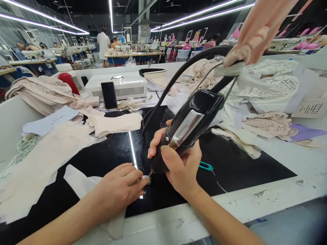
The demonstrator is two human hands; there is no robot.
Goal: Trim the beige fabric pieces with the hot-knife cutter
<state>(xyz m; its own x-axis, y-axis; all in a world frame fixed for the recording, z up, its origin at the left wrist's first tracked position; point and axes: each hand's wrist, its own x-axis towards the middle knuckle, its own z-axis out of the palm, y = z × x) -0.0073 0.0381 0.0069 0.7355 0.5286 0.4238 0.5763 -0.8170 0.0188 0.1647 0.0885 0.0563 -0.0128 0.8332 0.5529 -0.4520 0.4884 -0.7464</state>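
My right hand (182,163) is wrapped round a black corded hand tool (189,119) with a silver lever on its side. Its narrow metal tip points down at a small translucent piece (147,179), though whether they touch is hard to tell. My left hand (122,185) lies low on the black work surface (163,194), fingers together, pinning that piece and a thin white fabric piece (80,182) under it. The thumb is mostly hidden. From the tool's top, a thick black cable (176,76) arches left, and a pale pink strap (258,37) is knotted above it.
Beige fabric pieces (117,123) are stacked at left, and lace garments (276,86) at right. A teal-handled small tool (205,166) lies right of my hand. Behind stand a phone (109,95) and a white vented box (130,87). Other people work farther back.
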